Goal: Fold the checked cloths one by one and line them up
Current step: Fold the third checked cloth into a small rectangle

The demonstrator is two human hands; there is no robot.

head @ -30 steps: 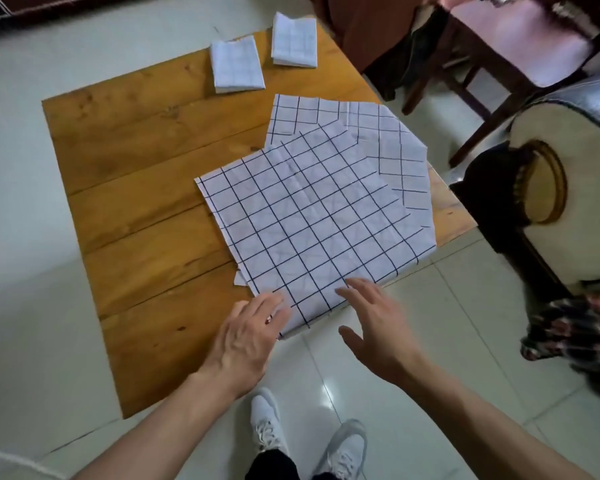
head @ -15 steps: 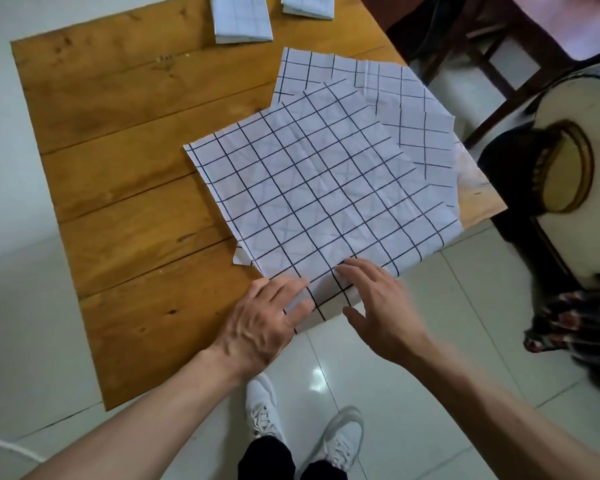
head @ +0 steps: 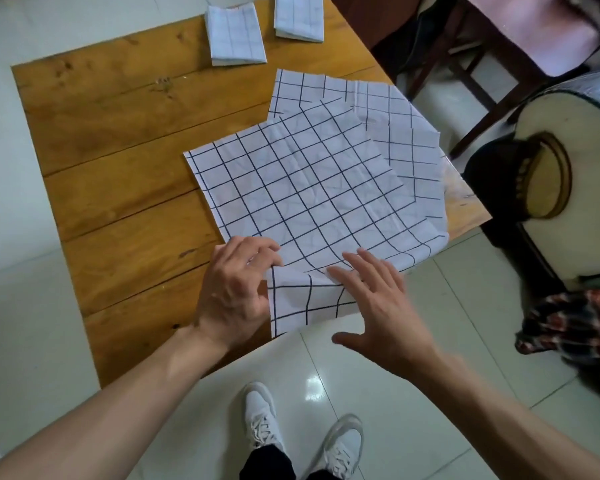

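A white checked cloth [head: 302, 188] lies spread on top of a pile of similar flat cloths [head: 399, 109] on the wooden table [head: 118, 140]. Its near corner is pulled over the table's front edge. My left hand [head: 236, 289] has curled fingers that pinch the cloth's near left edge. Beside it, my right hand [head: 378, 306] rests on the near corner with straight, spread fingers. Two folded checked cloths [head: 234, 34] [head: 298, 17] lie side by side at the table's far edge.
A wooden chair [head: 534, 32] stands past the table's far right corner. A round cream and black piece of furniture [head: 568, 168] is close on the right, with a plaid fabric [head: 575, 327] below it. My shoes [head: 302, 434] are on the tiled floor.
Both hands reached the top cloth's near corner and drew it toward me, so it now hangs past the table edge. My left fingers curled onto the cloth.
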